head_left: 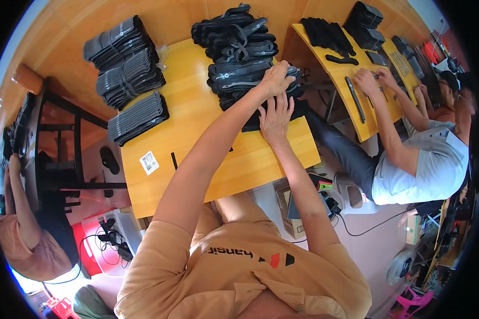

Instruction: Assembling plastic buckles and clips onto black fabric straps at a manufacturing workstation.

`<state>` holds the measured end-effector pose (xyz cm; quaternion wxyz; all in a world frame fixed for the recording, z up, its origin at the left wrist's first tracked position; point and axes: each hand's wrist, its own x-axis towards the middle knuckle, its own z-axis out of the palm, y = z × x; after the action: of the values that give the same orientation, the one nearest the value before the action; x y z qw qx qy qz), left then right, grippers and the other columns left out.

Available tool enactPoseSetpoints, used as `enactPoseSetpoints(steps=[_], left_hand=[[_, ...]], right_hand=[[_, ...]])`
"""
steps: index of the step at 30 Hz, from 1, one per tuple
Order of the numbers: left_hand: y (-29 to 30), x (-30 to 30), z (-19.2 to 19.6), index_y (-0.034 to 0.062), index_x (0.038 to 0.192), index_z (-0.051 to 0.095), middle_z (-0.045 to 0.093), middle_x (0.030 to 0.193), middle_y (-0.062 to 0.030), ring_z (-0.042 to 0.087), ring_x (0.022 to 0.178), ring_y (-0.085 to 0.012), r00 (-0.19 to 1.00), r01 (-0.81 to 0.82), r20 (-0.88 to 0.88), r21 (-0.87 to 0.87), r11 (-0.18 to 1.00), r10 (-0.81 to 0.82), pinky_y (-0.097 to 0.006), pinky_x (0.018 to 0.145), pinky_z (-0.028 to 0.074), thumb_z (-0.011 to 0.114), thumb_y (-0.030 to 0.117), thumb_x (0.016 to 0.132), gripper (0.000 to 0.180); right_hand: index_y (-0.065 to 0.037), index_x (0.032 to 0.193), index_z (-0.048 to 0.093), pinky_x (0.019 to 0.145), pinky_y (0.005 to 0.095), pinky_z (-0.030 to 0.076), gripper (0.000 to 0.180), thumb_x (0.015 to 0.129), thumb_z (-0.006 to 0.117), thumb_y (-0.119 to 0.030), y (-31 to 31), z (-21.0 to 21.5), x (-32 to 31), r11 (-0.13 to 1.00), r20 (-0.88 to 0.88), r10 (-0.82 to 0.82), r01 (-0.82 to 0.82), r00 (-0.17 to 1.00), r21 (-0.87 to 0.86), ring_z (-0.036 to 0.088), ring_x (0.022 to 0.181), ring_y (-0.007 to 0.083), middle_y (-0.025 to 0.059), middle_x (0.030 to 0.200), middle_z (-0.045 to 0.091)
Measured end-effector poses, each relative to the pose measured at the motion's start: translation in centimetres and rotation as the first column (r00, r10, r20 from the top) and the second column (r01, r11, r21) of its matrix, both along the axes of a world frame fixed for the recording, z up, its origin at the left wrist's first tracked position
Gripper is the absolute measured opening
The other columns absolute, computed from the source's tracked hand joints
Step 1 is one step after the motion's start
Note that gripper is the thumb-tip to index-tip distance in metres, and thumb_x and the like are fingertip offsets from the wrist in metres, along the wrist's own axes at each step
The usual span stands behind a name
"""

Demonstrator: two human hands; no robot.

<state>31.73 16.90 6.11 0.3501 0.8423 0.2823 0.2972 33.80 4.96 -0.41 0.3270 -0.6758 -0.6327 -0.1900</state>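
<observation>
A view from above a person in an orange shirt [239, 276], looking down at both bare arms stretched forward over a yellow wooden table [197, 138]; the left hand [277, 80] lies palm down on a tall pile of black straps [245, 69] at the far right part of the table, fingers curled over the top of the pile and pressing on it; the right hand [275, 119] sits just below it, fingers spread and flat against the near side of the same pile, touching the lowest straps; neither hand has lifted a strap clear of the heap; the pile leans toward the table's right edge; a second stack of black straps [125, 64] stands at the far left corner of the table, well apart from the hands, in three bundled layers; a white paper label [149, 162] lies on the bare wood near the front left; a thin dark stick [174, 160] lies just beside it; to the right, another person in a grey shirt [436, 165] sits at a second yellow table [356, 106], both of that person's hands on small black parts there; at the far left edge a third person's arm [16, 202] rests by a dark metal frame [64, 154]; cables and boxes lie on the floor below.
</observation>
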Motion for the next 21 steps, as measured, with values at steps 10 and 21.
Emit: enactPoseSetpoints(steps=[10, 21], left_hand=[[-1.4, 0.0, 1.5, -0.0027, 0.102, 0.05, 0.061, 0.095, -0.0256, 0.059, 0.092, -0.0403, 0.992, -0.065, -0.109, -0.055, 0.996, 0.059, -0.042, 0.082, 0.046, 0.063, 0.019, 0.068, 0.043], [-0.2, 0.1, 0.5, -0.0025, 0.074, 0.057, 0.055, 0.058, -0.0092, 0.052, 0.055, -0.015, 0.919, -0.204, 0.303, -0.184, 0.961, 0.253, -0.032, 0.055, 0.043, 0.066, 0.029, 0.08, 0.034]], right_hand=[[-0.001, 0.125, 0.041, 0.104, 0.0531, 0.019, 0.046, 0.086, 0.053, -0.022, 0.0, -0.6, 0.1, 1.0, 0.038, 0.015, -0.015, 0.999, -0.005, 0.03, 0.125, 0.0334, 0.0172, 0.126, 0.036], [-0.003, 0.13, 0.036, 0.106, 0.0506, 0.016, 0.05, 0.088, 0.053, -0.024, 0.2, -0.1, -0.2, 1.0, 0.025, 0.029, -0.029, 0.999, 0.005, 0.027, 0.129, 0.0295, 0.0145, 0.132, 0.034]])
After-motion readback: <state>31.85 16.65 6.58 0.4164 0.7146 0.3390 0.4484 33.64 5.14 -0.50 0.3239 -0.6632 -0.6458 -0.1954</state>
